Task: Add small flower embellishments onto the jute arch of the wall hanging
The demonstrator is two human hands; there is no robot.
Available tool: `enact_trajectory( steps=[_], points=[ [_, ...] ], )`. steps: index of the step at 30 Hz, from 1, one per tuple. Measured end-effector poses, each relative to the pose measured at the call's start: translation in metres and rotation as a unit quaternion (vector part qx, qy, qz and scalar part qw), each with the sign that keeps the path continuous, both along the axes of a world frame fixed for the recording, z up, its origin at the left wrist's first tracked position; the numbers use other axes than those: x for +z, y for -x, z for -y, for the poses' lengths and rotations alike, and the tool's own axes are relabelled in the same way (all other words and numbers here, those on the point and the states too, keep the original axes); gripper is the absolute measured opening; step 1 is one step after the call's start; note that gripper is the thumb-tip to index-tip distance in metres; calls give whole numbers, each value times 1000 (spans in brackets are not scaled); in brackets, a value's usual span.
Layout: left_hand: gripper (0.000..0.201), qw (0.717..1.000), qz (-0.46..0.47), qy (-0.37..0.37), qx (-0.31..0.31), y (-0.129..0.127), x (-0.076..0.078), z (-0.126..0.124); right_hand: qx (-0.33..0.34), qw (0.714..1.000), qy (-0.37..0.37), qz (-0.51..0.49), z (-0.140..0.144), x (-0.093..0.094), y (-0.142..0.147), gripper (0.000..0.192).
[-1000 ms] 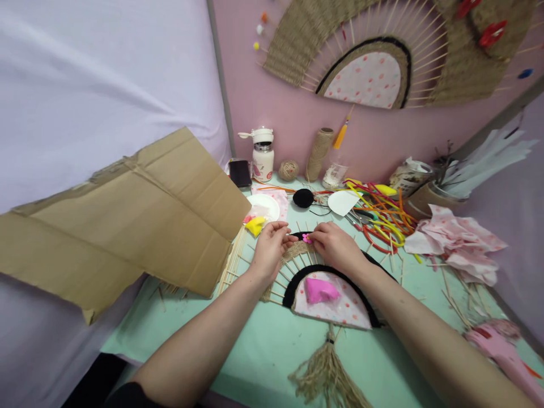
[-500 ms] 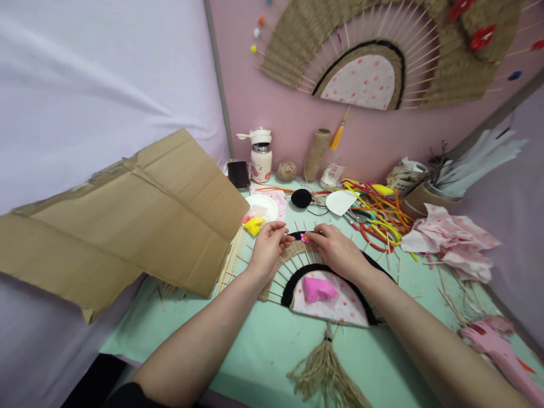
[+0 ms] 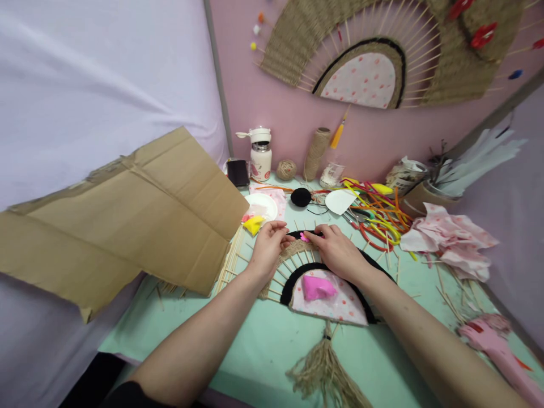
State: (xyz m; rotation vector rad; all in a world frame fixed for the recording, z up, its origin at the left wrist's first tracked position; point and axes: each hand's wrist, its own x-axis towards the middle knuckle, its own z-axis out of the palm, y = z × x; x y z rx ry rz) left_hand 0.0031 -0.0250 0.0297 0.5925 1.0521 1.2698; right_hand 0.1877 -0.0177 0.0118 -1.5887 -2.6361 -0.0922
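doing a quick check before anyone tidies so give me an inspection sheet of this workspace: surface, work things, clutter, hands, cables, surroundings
Surface: pale green tabletop, loose sticks scattered at right
Work things: small pink flower at the upper border of a twine-and-stick fan; pink lump on its spotted panel
Clutter: tangled coloured strands, crumpled pink-and-white sheet, pink tool, apparently a glue gun
Hands: right hand fingertips at the flower; left hand beside it, grip unclear
Cables: nothing seen
Surroundings: larger fan on pink wall, cardboard at left
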Motion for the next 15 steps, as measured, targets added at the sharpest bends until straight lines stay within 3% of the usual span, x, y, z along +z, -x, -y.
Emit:
enact_trajectory(
  steps=[15],
  points=[
    [8, 1000, -2, 7, -6, 0, -1, 0, 6, 1000, -11, -1, 3, 3, -2, 45]
  ],
)
